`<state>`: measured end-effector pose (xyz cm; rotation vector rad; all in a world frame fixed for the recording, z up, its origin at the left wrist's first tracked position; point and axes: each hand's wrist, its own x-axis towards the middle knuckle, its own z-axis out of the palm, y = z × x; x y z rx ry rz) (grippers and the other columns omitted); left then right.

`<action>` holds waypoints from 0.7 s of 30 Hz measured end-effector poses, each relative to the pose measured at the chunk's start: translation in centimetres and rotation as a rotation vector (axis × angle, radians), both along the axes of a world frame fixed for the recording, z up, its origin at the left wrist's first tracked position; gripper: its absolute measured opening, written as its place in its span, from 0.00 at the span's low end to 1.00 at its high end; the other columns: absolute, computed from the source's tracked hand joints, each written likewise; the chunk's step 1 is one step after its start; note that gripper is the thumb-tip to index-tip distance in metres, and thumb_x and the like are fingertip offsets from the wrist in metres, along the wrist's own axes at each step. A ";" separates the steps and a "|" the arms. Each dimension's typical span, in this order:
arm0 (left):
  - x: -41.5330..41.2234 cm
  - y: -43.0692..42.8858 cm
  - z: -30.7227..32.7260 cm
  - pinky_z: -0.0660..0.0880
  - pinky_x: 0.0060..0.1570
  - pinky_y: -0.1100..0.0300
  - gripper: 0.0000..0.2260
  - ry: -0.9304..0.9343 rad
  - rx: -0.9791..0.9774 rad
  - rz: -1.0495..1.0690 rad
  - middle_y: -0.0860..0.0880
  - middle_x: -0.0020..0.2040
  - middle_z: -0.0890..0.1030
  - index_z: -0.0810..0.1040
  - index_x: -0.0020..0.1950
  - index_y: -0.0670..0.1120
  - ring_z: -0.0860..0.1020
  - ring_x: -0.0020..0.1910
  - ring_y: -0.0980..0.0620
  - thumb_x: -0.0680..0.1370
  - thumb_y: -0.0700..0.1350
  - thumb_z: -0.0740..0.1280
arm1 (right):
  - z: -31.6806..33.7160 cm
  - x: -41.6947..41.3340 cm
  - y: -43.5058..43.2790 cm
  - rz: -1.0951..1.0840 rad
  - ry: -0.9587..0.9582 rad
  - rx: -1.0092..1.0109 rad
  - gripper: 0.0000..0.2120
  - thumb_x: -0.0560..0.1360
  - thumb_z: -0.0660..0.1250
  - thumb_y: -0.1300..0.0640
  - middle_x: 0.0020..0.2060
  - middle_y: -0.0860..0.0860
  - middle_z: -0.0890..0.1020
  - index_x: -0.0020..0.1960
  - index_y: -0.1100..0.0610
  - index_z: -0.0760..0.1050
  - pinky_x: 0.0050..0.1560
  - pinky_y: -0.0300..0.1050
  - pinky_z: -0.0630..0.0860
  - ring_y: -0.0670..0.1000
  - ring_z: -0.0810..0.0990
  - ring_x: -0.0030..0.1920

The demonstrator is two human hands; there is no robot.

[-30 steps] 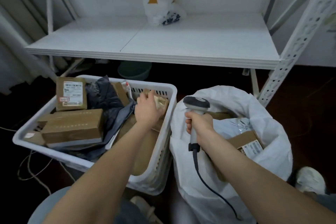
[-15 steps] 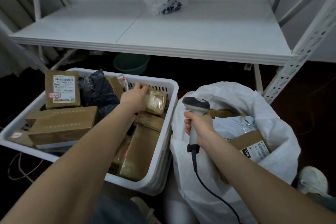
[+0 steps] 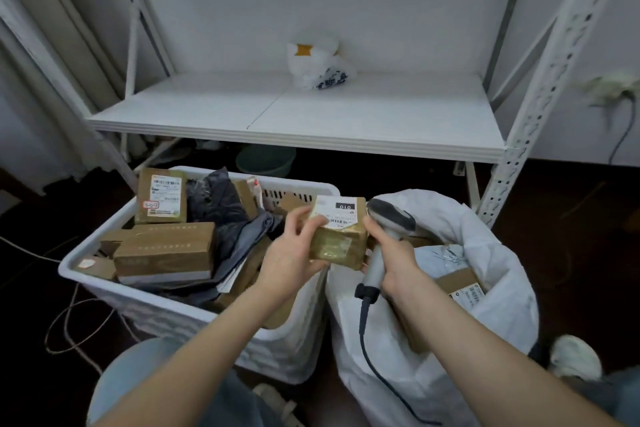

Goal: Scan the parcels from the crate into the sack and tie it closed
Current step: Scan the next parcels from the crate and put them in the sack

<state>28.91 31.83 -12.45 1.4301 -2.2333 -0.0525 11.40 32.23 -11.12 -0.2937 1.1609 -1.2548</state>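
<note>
My left hand [image 3: 291,253] grips a small taped brown parcel [image 3: 341,239] with a white barcode label on top, held above the crate's right rim. My right hand [image 3: 394,253] holds the grey barcode scanner [image 3: 389,218] by its handle, its head right beside the parcel's label. The white plastic crate [image 3: 104,274] on the left holds several brown boxes and dark mailer bags. The open white sack [image 3: 502,288] stands to the right with parcels inside.
A white metal shelf [image 3: 294,121] stands behind, with a white plastic bag [image 3: 318,66] on it. A green basin [image 3: 266,159] sits under the shelf. Cords trail on the dark floor at left. The scanner cable hangs down over the sack.
My left hand has lifted the small parcel out of the crate and brought it right, up to the scanner. My right hand tilted the scanner head toward the label.
</note>
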 end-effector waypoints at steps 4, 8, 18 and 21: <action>-2.3 1.4 0.7 0.75 0.54 0.64 0.26 0.585 0.261 0.134 0.49 0.64 0.68 0.68 0.69 0.48 0.73 0.54 0.60 0.74 0.52 0.72 | -0.2 -2.4 2.6 -0.007 0.085 0.028 0.21 0.65 0.79 0.57 0.46 0.59 0.85 0.55 0.62 0.78 0.50 0.62 0.80 0.61 0.84 0.48; -3.5 1.5 1.8 0.77 0.52 0.61 0.24 1.093 0.859 0.189 0.48 0.48 0.83 0.71 0.67 0.37 0.81 0.45 0.57 0.78 0.52 0.67 | 0.2 -4.4 4.6 -0.066 0.169 0.018 0.17 0.68 0.76 0.60 0.45 0.58 0.85 0.54 0.62 0.77 0.50 0.59 0.81 0.58 0.84 0.45; -5.7 3.7 0.4 0.76 0.56 0.50 0.16 1.088 1.179 0.165 0.41 0.52 0.80 0.73 0.63 0.52 0.79 0.48 0.43 0.76 0.45 0.70 | -0.2 -7.5 8.4 -0.121 0.246 -0.072 0.07 0.69 0.73 0.66 0.35 0.53 0.85 0.46 0.62 0.78 0.33 0.40 0.80 0.48 0.84 0.34; -6.5 3.4 -1.5 0.77 0.54 0.54 0.27 1.120 1.104 0.219 0.42 0.54 0.81 0.69 0.70 0.46 0.80 0.43 0.48 0.73 0.44 0.74 | -0.7 -7.8 9.6 -0.146 0.300 -0.087 0.10 0.70 0.74 0.63 0.45 0.54 0.85 0.51 0.60 0.78 0.48 0.45 0.80 0.49 0.83 0.45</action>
